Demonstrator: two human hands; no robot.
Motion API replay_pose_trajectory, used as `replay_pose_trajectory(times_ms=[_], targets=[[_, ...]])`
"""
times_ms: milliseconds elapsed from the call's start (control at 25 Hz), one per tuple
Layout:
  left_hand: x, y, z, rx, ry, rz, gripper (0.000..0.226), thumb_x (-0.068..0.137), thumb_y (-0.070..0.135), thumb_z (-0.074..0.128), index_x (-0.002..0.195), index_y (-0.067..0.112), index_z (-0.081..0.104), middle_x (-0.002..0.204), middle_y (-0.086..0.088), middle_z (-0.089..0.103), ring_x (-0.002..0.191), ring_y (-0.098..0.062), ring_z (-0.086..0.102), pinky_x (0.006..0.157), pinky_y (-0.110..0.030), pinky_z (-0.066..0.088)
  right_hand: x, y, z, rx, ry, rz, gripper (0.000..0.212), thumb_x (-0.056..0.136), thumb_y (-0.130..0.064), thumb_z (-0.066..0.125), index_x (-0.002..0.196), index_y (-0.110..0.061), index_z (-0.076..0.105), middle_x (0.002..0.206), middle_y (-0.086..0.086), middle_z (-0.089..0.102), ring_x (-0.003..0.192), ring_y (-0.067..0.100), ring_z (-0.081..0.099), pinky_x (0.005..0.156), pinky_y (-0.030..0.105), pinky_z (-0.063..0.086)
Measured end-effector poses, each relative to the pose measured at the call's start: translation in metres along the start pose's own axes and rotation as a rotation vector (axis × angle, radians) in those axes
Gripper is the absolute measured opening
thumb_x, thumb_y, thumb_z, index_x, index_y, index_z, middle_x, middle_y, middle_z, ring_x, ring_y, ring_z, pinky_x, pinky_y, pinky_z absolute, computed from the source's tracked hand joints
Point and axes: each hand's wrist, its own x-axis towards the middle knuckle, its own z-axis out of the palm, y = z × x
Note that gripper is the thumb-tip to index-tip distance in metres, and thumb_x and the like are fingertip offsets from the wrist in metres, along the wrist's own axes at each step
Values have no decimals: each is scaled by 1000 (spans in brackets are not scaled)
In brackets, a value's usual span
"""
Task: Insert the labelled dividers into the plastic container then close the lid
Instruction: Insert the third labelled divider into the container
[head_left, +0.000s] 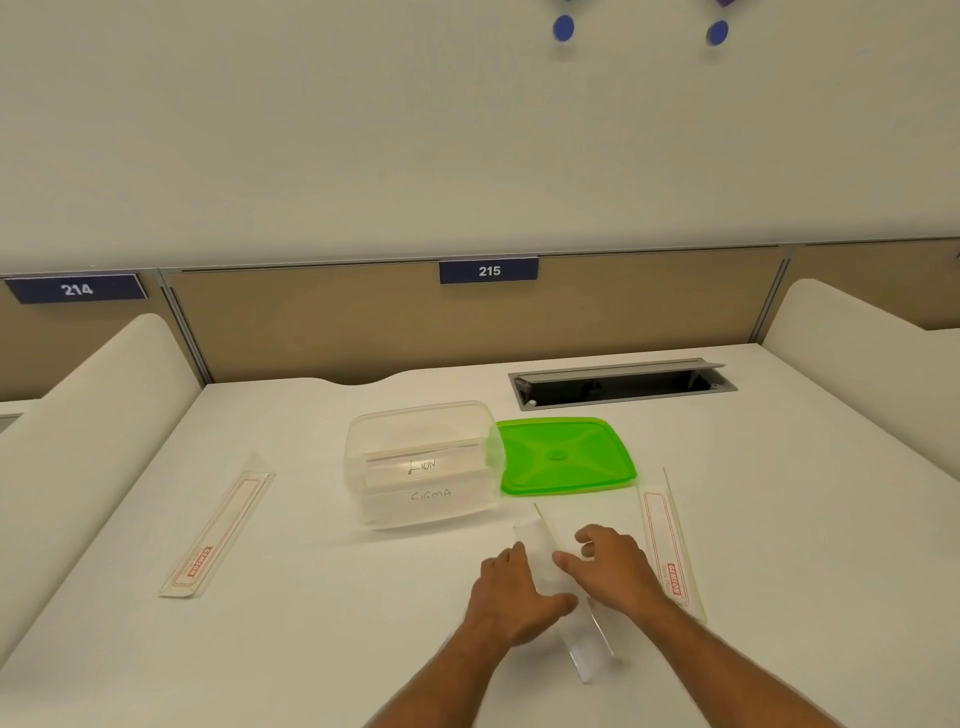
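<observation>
nearest the viewer, both forearms reach forward over a white desk (291, 613). the left hand (511, 597) and right hand (615, 569) meet on a clear plastic divider (543, 545) that lies flat and runs diagonally from near the container toward the viewer. the left thumb and fingers are closed against its left edge; the right thumb and curled fingers press its right edge, so the strip is pinched between the two hands. no writing can be read on this strip.

just right of the right hand lies a clear strip (670, 551) with a red outline and a red label, its small lettering unreadable. a matching red-labelled strip (215, 535) lies well apart at the left of the desk.

beyond the hands stands the open clear plastic container (423, 462). two dividers stand inside it, handwritten "lion" (422, 466) and, nearer the front, "sigma" (431, 495).

the green lid (563, 456) lies flat on the desk, touching the container's right side.

farther back, a grey cable slot (621, 384) is set in the desk. the partition behind carries blue number plates "214" (77, 289) and "215" (489, 270).
</observation>
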Motion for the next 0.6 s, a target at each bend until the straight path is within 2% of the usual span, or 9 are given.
replay_pose_trajectory(times_ms=[80, 280, 440, 520, 600], targets=[[-3, 3, 2, -13, -24, 5, 86, 61, 77, 56, 126, 20, 49, 127, -1, 58, 116, -24, 50, 95, -39, 46, -1, -3, 1, 20, -17, 14, 63, 81, -56, 65, 130, -17, 55, 128, 4, 64, 112, 20, 63, 96, 33, 51], [-10, 9, 7, -22, -76, 22, 88, 61, 79, 55, 126, 22, 48, 125, 1, 57, 114, -22, 51, 94, -40, 46, -5, -11, 6, 0, -18, 14, 52, 83, -55, 63, 121, -19, 64, 122, 0, 68, 105, 17, 65, 94, 29, 51], [-15, 11, -1, -45, -97, 5, 85, 59, 76, 62, 124, 23, 47, 122, 3, 56, 113, -22, 49, 94, -40, 44, -8, -15, 11, 127, -12, 49, 34, 92, -48, 55, 94, -19, 73, 100, 1, 74, 84, 16, 69, 81, 31, 58], [-18, 9, -4, 2, -110, -5, 91, 61, 74, 66, 132, 23, 43, 130, 2, 52, 119, -23, 45, 99, -42, 41, -9, -16, 13, 205, -29, 103, 29, 95, -37, 52, 91, -15, 70, 98, 4, 72, 81, 22, 70, 70, 35, 62], [-18, 5, -5, 87, -137, -2, 106, 65, 71, 69, 149, 22, 27, 148, 0, 39, 133, -25, 35, 107, -44, 33, -9, -18, 12, 243, -39, 129, 26, 95, -27, 50, 91, -10, 69, 98, 8, 72, 75, 24, 71, 63, 38, 63]])
